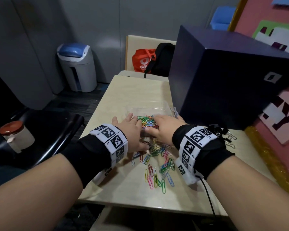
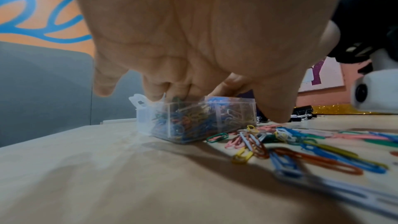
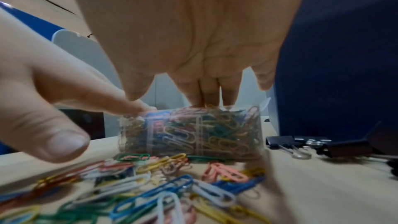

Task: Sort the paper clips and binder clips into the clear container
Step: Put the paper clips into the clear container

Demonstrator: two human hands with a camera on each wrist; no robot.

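Note:
A clear container (image 1: 150, 105) stands mid-table, heaped with coloured paper clips; it also shows in the wrist views (image 2: 193, 118) (image 3: 189, 130). My left hand (image 1: 128, 127) reaches over its left part, fingers (image 2: 157, 91) straight and touching the clips inside. My right hand (image 1: 162, 127) lies over the right part, straight fingertips (image 3: 206, 101) resting on the heap. Neither hand holds anything. Loose paper clips (image 1: 157, 167) (image 3: 150, 185) are scattered in front of the container. Black binder clips (image 1: 222, 132) (image 3: 301, 142) lie to its right.
A large dark blue box (image 1: 223, 80) stands close behind and to the right of the container. The pale table (image 1: 123, 189) ends near my forearms. A cable (image 1: 208, 197) trails off my right wrist. A jar (image 1: 15, 135) sits on a black chair at the left.

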